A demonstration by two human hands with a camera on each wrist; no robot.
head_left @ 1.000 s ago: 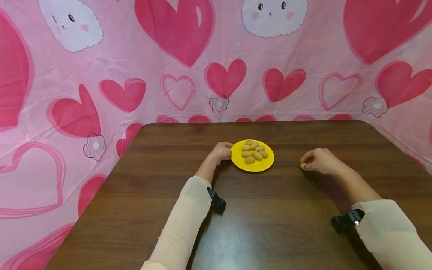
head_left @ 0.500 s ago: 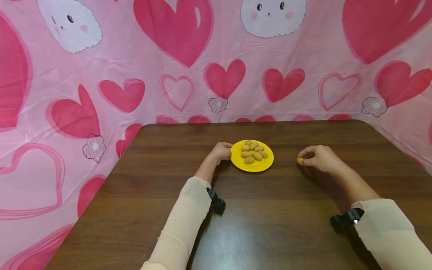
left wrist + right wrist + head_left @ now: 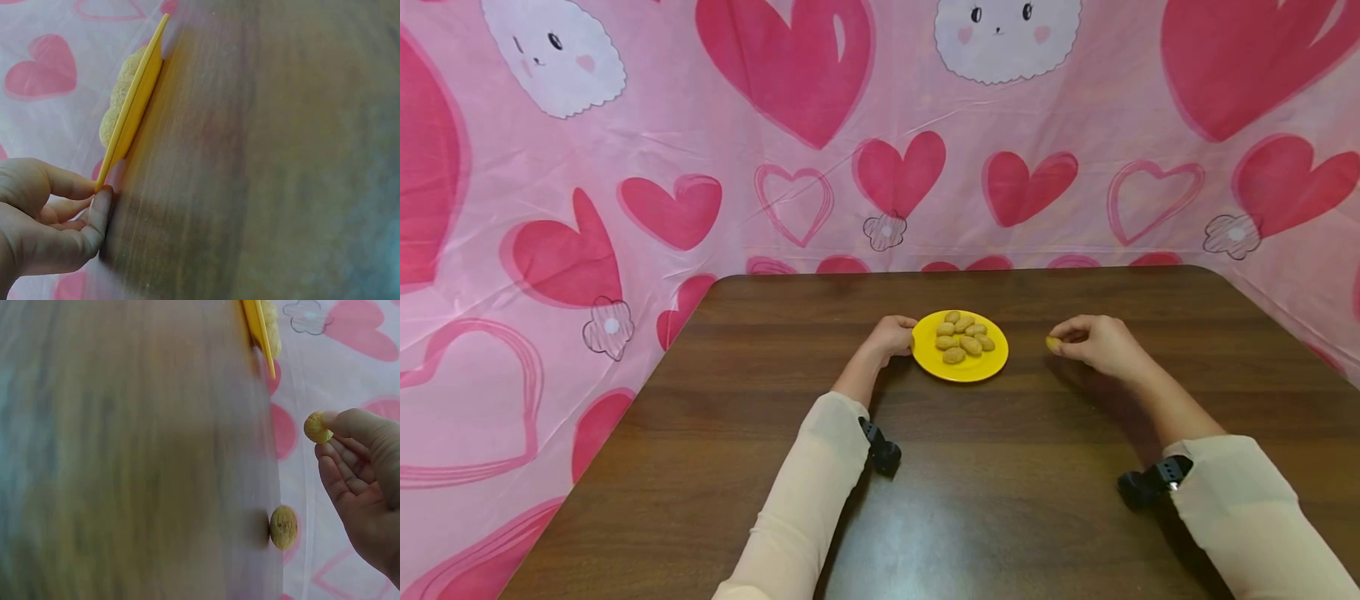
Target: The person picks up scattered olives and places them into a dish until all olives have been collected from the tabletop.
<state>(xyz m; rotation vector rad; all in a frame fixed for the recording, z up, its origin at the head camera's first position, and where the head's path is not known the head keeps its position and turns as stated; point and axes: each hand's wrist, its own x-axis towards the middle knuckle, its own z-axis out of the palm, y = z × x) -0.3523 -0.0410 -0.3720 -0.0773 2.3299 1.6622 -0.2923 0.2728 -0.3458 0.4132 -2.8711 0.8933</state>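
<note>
My left hand (image 3: 892, 335) pinches the left rim of a yellow plate (image 3: 927, 360) between thumb and fingers. On the plate sit several tan, oval walnuts (image 3: 971, 345). Another walnut (image 3: 1053, 343) is held between thumb and fingertips of my right hand (image 3: 1099, 343), to the right of the plate. The right wrist view shows this walnut (image 3: 317, 428) raised off the tabletop. There, one more walnut (image 3: 284, 527) lies on the table by the right hand; in the head view the hand hides it. Seen edge-on in the left wrist view, the plate (image 3: 134, 112) rests on the table.
Everything stands on a dark brown wooden table (image 3: 775, 467) with rounded far corners. Behind it hangs a pink cloth (image 3: 820, 92) printed with hearts. A small black camera (image 3: 883, 454) is strapped to the left wrist, and another black camera (image 3: 1142, 487) to the right wrist.
My right hand has lifted the walnut from the table and moved left, closer to the plate. The left hand and the plate have stayed where they were.
</note>
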